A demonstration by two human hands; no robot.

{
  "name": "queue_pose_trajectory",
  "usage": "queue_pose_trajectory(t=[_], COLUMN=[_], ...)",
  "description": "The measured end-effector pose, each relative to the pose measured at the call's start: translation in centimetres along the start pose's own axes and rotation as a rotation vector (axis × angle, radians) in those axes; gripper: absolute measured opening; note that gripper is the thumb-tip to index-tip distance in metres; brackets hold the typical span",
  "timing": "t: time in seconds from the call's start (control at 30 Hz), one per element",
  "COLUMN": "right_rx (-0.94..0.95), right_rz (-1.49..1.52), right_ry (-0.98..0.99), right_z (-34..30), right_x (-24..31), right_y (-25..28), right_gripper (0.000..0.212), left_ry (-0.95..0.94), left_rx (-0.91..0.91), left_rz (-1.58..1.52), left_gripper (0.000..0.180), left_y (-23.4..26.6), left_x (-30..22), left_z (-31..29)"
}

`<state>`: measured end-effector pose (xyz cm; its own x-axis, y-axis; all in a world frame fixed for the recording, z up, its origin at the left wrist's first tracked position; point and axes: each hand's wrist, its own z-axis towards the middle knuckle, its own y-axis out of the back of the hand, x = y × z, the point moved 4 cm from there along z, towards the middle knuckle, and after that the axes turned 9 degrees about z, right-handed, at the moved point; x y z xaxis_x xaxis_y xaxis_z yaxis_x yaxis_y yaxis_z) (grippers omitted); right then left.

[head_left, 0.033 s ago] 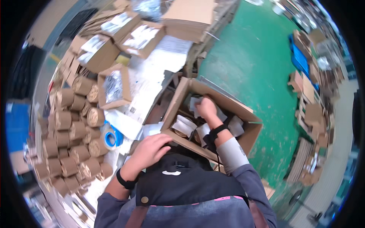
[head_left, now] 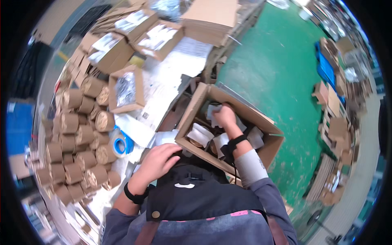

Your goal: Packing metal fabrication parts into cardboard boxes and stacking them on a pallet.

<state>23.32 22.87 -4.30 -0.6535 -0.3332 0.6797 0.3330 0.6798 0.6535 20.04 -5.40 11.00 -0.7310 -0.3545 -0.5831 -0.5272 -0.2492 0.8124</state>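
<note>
My right hand reaches down into an open cardboard box. Its fingers are closed at a white-wrapped piece near the far left corner; the fingertips are partly hidden. Around it in the box stand other pieces in white wrapping, among them a white-wrapped roll with a brownish body showing below. My left hand is held palm down just outside the box's near left corner. Its fingers are stretched out and nothing is in them.
Brown paper-wrapped rolls are stacked on the table at left, with blue tape rolls beside them. A small carton holds clear plastic bags. Farther back stand cartons of white pieces. Green floor lies at right.
The view has shifted slightly, so the scene sits a little farther right. My right hand stays at the white-wrapped piece in the box; my left hand stays by the corner.
</note>
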Motion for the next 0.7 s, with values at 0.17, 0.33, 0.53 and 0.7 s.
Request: queue_pose_trajectory(t=[0.17,0.33,0.53,0.7], right_rx=[0.060,-0.122,-0.103,0.109], right_rz=[0.470,0.030,-0.106,-0.291], right_ry=[-0.004,0.272,0.529,0.486], right_z=[0.2,1.5,-4.4,-1.9], right_x=[-1.1,-1.5,5.7,0.6], right_y=[0.1,-0.3,2.2,-1.0], right_gripper=[0.019,0.020,0.033,0.060], left_ry=[0.412,0.556,0.870,0.920], left_rx=[-0.166,-0.149,-0.285,-0.304], left_rz=[-0.047,-0.130,-0.031,0.110], left_gripper=[0.027,0.029,0.029,0.028], left_y=[1.3,0.7,2.0,2.2], left_x=[3.0,5.7,13.7,17.9], left_z=[-6.3,-9.2,-12.9,-12.6])
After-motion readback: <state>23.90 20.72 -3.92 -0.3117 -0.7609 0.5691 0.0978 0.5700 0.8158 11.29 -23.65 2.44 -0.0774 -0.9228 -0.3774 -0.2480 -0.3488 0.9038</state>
